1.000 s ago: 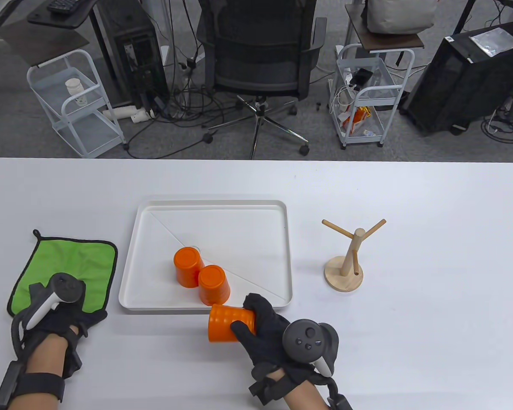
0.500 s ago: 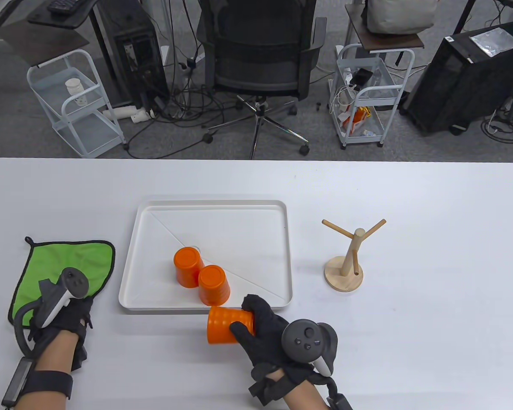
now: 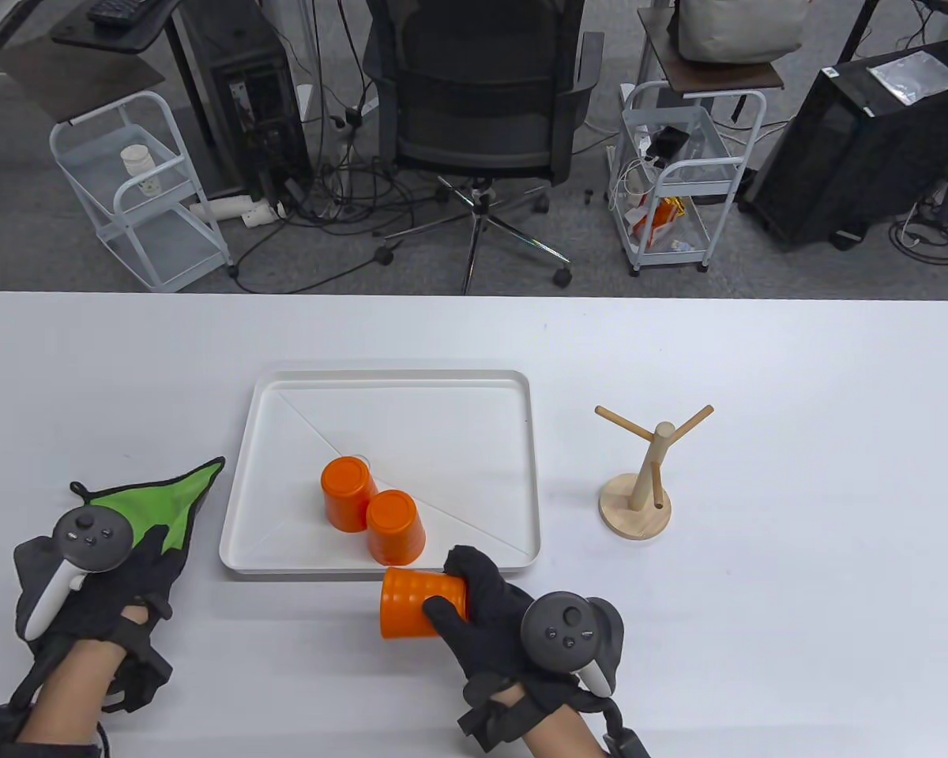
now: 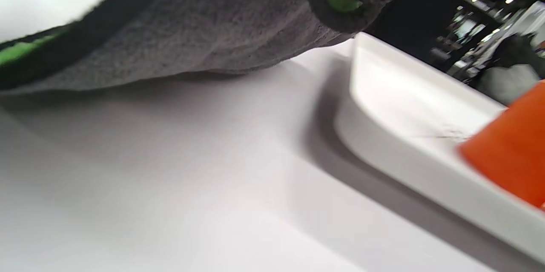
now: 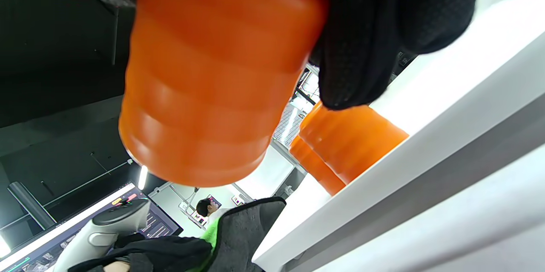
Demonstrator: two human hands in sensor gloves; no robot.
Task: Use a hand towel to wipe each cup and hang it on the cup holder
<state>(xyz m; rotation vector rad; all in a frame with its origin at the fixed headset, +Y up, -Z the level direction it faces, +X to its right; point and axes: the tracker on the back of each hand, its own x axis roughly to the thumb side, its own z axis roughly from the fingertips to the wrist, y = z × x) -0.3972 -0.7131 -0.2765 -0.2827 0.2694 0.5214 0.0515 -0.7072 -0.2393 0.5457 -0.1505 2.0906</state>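
My right hand (image 3: 462, 592) grips an orange ridged cup (image 3: 411, 602) on its side, held just in front of the white tray (image 3: 395, 383); the same cup (image 5: 208, 80) fills the right wrist view. Two more orange cups (image 3: 347, 491) (image 3: 395, 525) stand upside down in the tray. My left hand (image 3: 138, 557) holds the green hand towel (image 3: 178, 497) by its near part, lifted so it hangs in a folded point toward the tray. Its grey underside (image 4: 204, 29) fills the top of the left wrist view. The wooden cup holder (image 3: 640, 482) stands bare to the right of the tray.
The tray's left rim (image 4: 404, 106) lies close to the towel. An office chair (image 3: 482, 103), two white carts (image 3: 142, 189) and computer towers stand on the floor beyond the table's far edge.
My left hand has gathered the flat towel and lifted it off the table, turning it toward the tray. The right hand with its cup has barely moved.
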